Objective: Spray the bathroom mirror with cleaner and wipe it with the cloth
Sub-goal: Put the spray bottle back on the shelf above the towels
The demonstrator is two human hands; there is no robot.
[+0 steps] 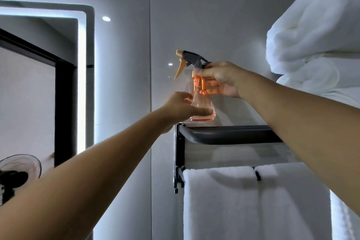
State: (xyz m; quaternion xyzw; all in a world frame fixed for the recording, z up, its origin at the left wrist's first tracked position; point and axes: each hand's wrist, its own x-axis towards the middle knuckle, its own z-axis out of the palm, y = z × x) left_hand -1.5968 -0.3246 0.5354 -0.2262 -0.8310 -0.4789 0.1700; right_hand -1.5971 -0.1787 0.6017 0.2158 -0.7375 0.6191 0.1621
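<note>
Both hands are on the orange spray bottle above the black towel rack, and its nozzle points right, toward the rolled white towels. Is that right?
Not quite. In the head view the nozzle points left, toward the lit mirror. The rest holds: the left hand and right hand hold the orange spray bottle above the black towel rack.

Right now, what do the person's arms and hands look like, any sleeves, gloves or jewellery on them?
Both forearms are bare right up to the edge of the picture, so no sleeves show. The left hand and the right hand wear no gloves. No watch, bracelet or band shows at either wrist, and no ring is visible on the fingers that can be seen, though some fingers are hidden.
</note>
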